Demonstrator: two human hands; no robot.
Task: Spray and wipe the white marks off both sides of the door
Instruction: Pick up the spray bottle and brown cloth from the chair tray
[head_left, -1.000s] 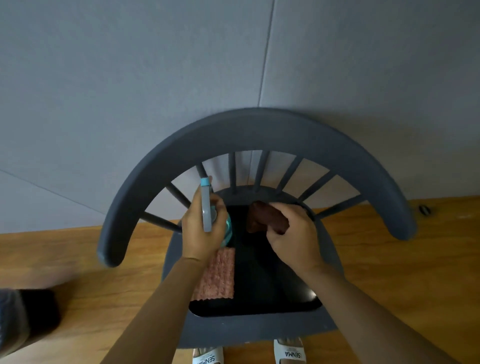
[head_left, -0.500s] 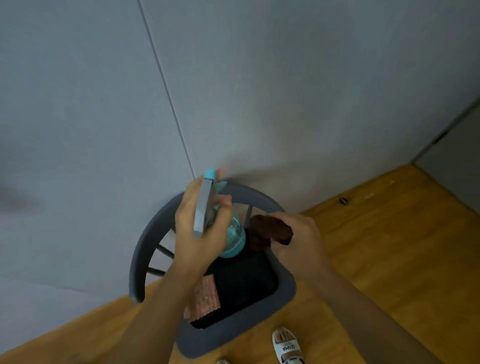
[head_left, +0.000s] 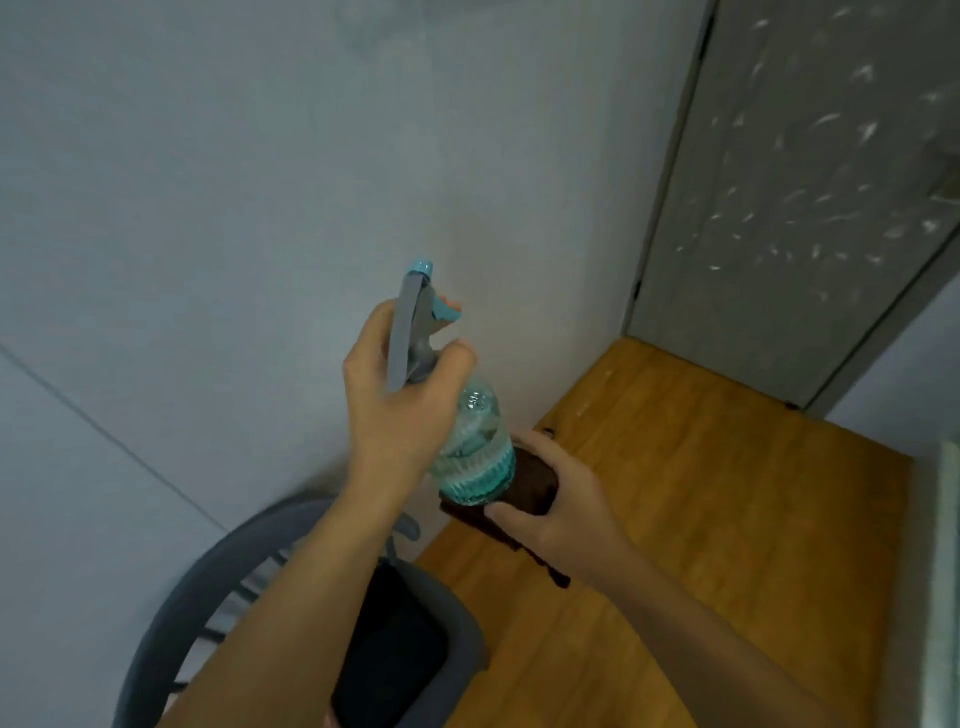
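My left hand (head_left: 400, 400) grips the neck of a clear spray bottle (head_left: 470, 447) with a grey and blue trigger head, held upright in front of the grey wall. Just below and right of it, my right hand (head_left: 561, 499) holds a dark brown cloth (head_left: 532, 486) that hangs down under the bottle's base. The grey door (head_left: 810, 197) stands at the upper right, speckled with several white marks. Both hands are well short of the door.
A dark grey spindle-back chair (head_left: 208, 587) with a black seat pad (head_left: 395, 644) stands at the lower left against the wall (head_left: 260, 182). Wooden floor (head_left: 701, 493) stretches from the chair to the door. A pale vertical edge (head_left: 943, 571) runs along the right border.
Both hands lifted the bottle and cloth off the chair seat. My view swung right, so the marked door came into sight and the chair slid to the lower left.
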